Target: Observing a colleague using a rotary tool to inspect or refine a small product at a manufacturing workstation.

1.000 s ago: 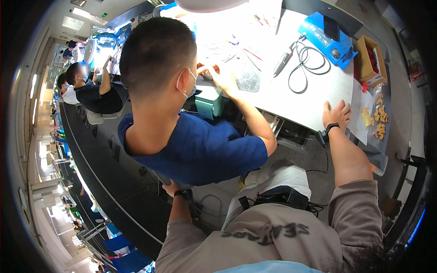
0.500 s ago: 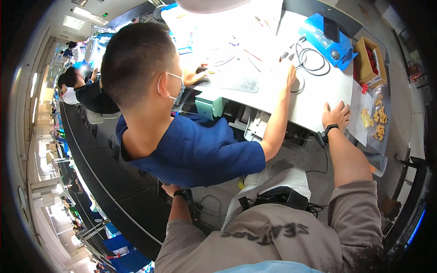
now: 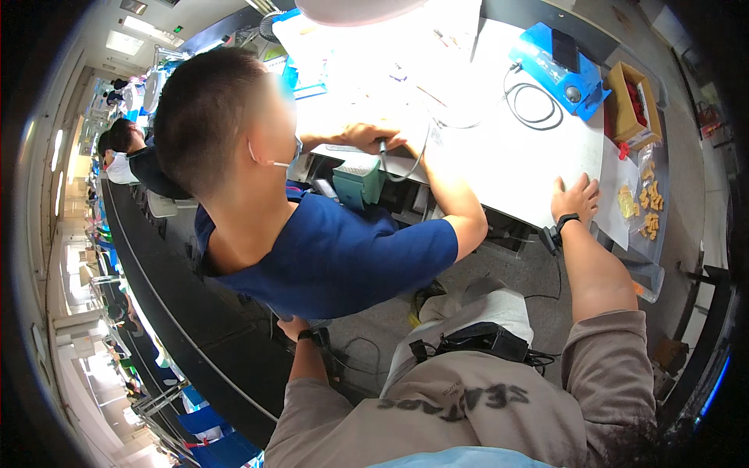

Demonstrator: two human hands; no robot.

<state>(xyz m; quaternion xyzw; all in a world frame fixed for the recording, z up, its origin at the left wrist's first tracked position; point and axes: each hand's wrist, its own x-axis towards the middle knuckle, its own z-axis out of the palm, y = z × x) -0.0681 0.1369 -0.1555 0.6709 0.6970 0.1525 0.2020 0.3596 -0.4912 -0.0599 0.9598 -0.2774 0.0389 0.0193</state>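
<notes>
My right hand (image 3: 576, 199) lies on the near right corner of the white worktable (image 3: 519, 175), fingers spread, holding nothing. My left hand (image 3: 293, 327) is low at the left, beside a co-worker's back; its fingers are mostly hidden, so I cannot tell what it touches. The co-worker, in a dark blue shirt (image 3: 343, 253) and a mask, sits at the table in front of me. Both of that person's hands (image 3: 370, 136) meet over the table's near edge, around a grey corded handpiece (image 3: 383, 147).
A blue control box (image 3: 554, 74) with a black phone (image 3: 566, 51) on it stands at the far right, its cable (image 3: 538, 117) looped alongside. Farther right are a cardboard box (image 3: 632, 109) and a tray with several tan pieces (image 3: 651, 201). A lamp head (image 3: 359, 8) overhangs the table.
The co-worker's right hand has swung left from the cable area to the other hand, bringing the corded handpiece along. The co-worker's head has shifted slightly left. My hands have stayed put.
</notes>
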